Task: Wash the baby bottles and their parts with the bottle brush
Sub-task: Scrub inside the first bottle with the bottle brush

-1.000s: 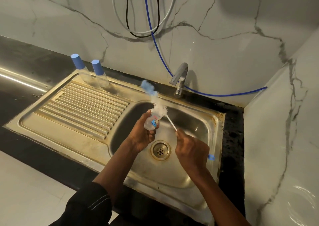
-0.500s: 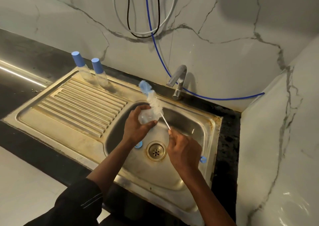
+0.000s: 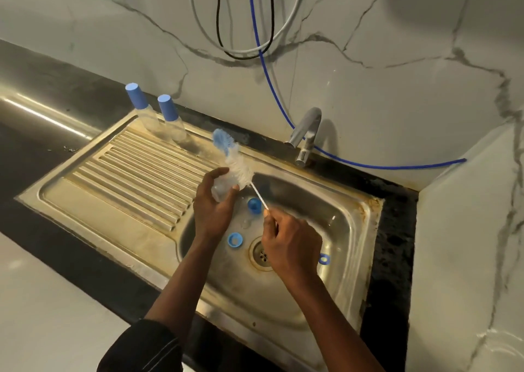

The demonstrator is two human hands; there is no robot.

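Clear bottle [image 3: 222, 187] is up over the left edge of the sink [image 3: 368, 229] basin, gripped in the left hand [image 3: 211, 212], fingers and thumb curled round it; it's blurred, so no detail on its neck or mouth. Bottle brush [image 3: 236, 167] lies against the bottle's upper side, white bristles at the bottle, blue tip [image 3: 220, 140] sticking out past it toward the drainboard [image 3: 127, 170]; can't tell whether any bristle is inside the bottle. Thin white stem [image 3: 258, 194] runs down-right into the right hand [image 3: 292, 246], which pinches it, fingers curled. Blue loop [image 3: 323, 259] of the handle end shows past that hand's far side. On the basin floor: blue cap [image 3: 254, 204] just under the stem, blue ring [image 3: 234, 240] between the left wrist and the drain [image 3: 262, 254], and a small clear piece [image 3: 246, 224] between cap and ring, too faint to identify. Two more clear bottles with blue caps, one [image 3: 139, 107] and the other [image 3: 170, 116], stand side by side at the drainboard's back edge. Tap [image 3: 307, 133] sits behind the basin, no water visible from it. Blue hose [image 3: 283, 110] runs down the marble wall [image 3: 397, 59] behind the tap and off right; white and black cables [image 3: 243, 51] loop above. Black counter [image 3: 42, 150] surrounds the sink. Dark sleeve [image 3: 141, 346] on the left arm.
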